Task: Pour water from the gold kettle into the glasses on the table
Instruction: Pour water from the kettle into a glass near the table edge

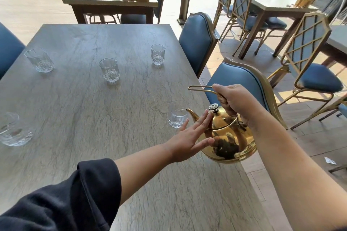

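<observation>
1. Your dark sleeve (75,193) sits nearest, pushed up the left forearm. Beyond it your left hand (189,137) is flat, its fingers straight. The fingertips (206,116) rest on the lid (223,120) of the gold kettle (231,142) just below the knob (213,107), and the thumb lies against the kettle's side. This hand steadies the kettle and grips nothing.
2. Your right hand (236,103) is wrapped round the thin wire handle (202,89). It holds the kettle in the air over the right edge of the table (93,118), tipped forward toward its spout (191,112).
3. The spout tip is at the rim of the nearest glass (177,116), which stands close to that edge. You see no stream, and you cannot tell whether any water lies in this glass.
4. Farther out, the far right glass (157,54), the middle glass (109,70) and the far left glass (39,60) stand well apart across the table. All three look empty.
5. A fifth glass (13,129) sits at the left edge, too blurred to judge its contents.
6. By this layout you are probably at the very start: the first pour is lined up but not yet visibly running. At least three glasses remain to fill, likely all five.
</observation>
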